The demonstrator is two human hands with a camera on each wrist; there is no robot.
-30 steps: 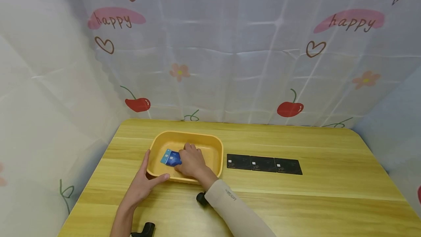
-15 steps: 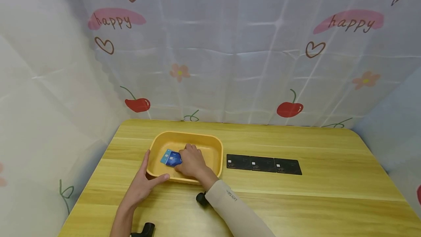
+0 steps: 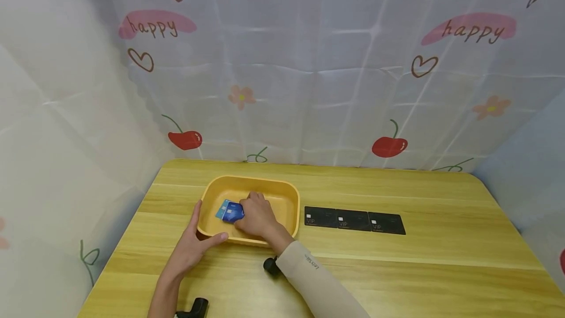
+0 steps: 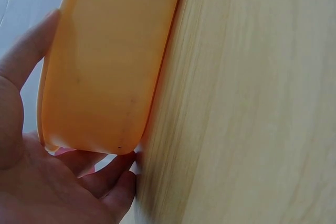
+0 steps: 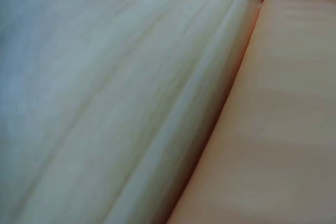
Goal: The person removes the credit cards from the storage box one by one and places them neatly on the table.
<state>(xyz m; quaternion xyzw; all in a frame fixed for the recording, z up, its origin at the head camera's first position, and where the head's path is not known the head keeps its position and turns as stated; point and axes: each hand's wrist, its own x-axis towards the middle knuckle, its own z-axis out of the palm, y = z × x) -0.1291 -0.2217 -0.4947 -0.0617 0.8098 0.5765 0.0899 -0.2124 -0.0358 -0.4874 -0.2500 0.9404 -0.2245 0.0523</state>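
Yellow tray (image 3: 282, 186), left of centre on the tabletop (image 3: 397, 269), is being steadied by the left hand (image 3: 190, 249), its grip spread along the near-left corner. Blue cards (image 3: 227, 211) inside are being pinched by the right hand (image 3: 258, 217), lying just left of its fingertips.

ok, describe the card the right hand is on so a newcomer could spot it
On the wooden table, find the yellow tray left of centre. Inside it, under the right hand, lie blue cards, the only blue ones; the three cards in a row right of the tray are black.
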